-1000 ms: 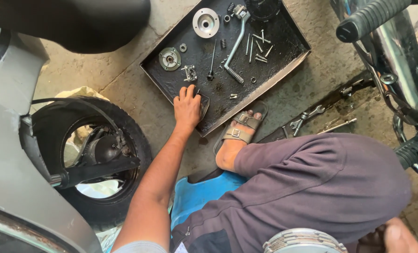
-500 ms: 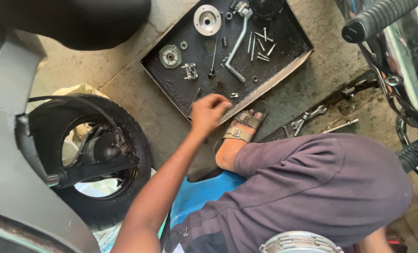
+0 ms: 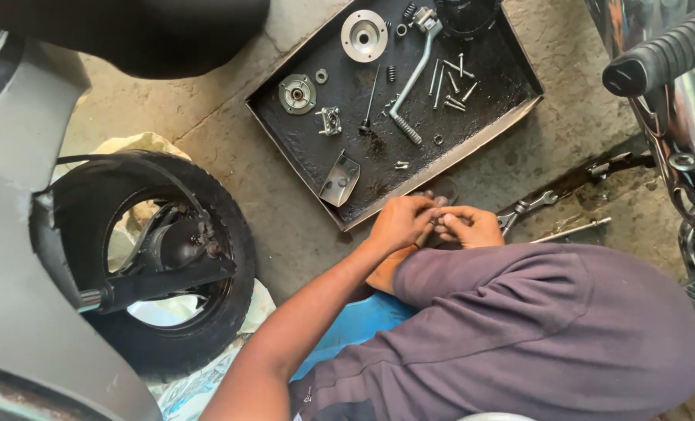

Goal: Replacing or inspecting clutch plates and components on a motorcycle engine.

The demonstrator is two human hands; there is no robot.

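The left hand [image 3: 398, 222] and the right hand [image 3: 466, 226] meet just above the person's bent knee, fingertips pressed together around something small. Both hands are curled nearly closed, and what they pinch is hidden between the fingers [image 3: 433, 214], so I cannot tell what it is. The hands sit just beside the near edge of a shallow black metal tray [image 3: 511, 74] that lies on the concrete floor [image 3: 231, 156].

Inside the tray, a bent metal bracket [image 3: 340, 179] lies closest to the left hand. Farther in are a long kick lever [image 3: 410, 82], a round silver disc with a centre hole [image 3: 364, 35], a smaller round hub [image 3: 297, 93], a small square fitting [image 3: 330, 121], a thin rod [image 3: 371, 97] and a scatter of bolts [image 3: 453, 90]. 1 loose bolt [image 3: 400, 164] lies near the tray's front wall.

To the right of the hands, a spanner [image 3: 530, 209] and a slim metal rod [image 3: 569, 231] lie on the oil-stained floor, near the right hand but not touching it. The person's leg in purple trousers [image 3: 534, 327] fills the lower right, with a blue seat [image 3: 347, 327] under it.

On the left stands a scooter's rear tyre [image 3: 231, 234] with its grey body panel [image 3: 20, 257]. A black ribbed handlebar grip [image 3: 667, 54] of a motorcycle juts in at upper right.
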